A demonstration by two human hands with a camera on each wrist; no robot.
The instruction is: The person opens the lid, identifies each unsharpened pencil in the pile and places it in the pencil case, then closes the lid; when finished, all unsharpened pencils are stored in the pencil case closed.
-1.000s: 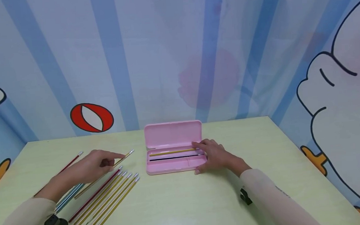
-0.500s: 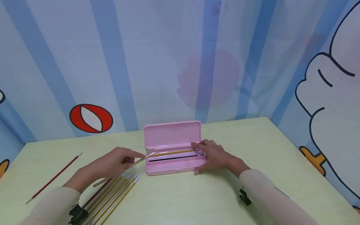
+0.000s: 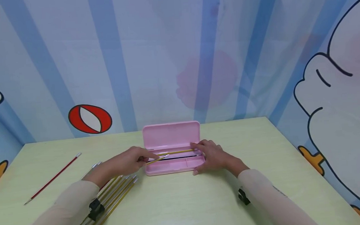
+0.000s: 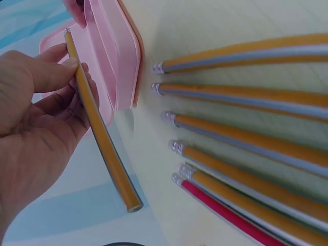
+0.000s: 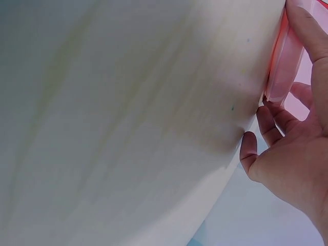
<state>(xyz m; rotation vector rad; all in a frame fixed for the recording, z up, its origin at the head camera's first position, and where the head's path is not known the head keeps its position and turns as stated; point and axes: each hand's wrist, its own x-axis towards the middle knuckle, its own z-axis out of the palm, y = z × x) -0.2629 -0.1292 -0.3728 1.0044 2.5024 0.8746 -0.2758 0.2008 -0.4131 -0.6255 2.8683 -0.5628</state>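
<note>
Lower centre of the head view: open room over the pale worktop [image 3: 179, 203]; slender yellow pencils [image 3: 114, 207] obstruct lower left; an upright pink rectangular lid [image 3: 171, 134] and the right grip [image 3: 213, 155] block mid-frame.

Behind the pale yellow-green counter [image 3: 179, 205] hangs a creased, blue-striped sheet [image 3: 152, 66] printed with a red-and-white oval [image 3: 90, 119] and black-outlined white figures [image 3: 348, 126].

And there's the backdrop [image 3: 152, 59], pale blue with darker stripes [image 3: 112, 68] running down it! A pink blotch [image 3: 207, 80] sits right of centre, a red-and-white oval [image 3: 75, 119] lower left, white cartoon shapes [image 3: 348, 129] at both sides. Below, a pale table [image 3: 237, 133], softly lit, meets it.
</note>
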